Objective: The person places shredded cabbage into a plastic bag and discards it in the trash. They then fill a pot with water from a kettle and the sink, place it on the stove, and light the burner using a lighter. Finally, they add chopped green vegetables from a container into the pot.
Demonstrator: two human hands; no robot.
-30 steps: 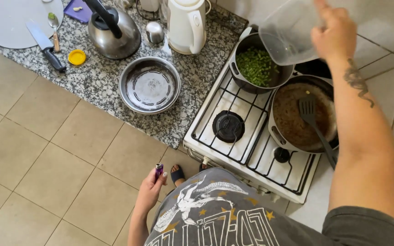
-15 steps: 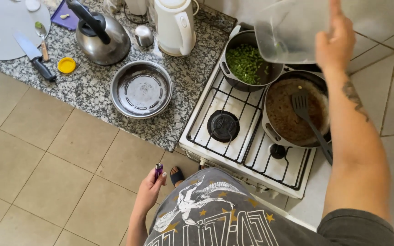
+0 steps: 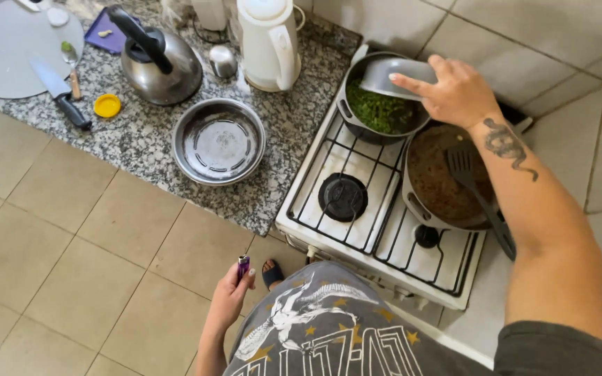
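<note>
Both arms apart: right hand (image 3: 458, 90) tilts bowl (image 3: 402, 73) over pot (image 3: 377, 111), left hand (image 3: 231, 299) hangs.

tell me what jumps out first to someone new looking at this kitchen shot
The right hand tilts a grey bowl over a pot of chopped greens at the stove's back. Beside it a black spatula rests in a pan, and the left hand holds a purple lighter low.
</note>
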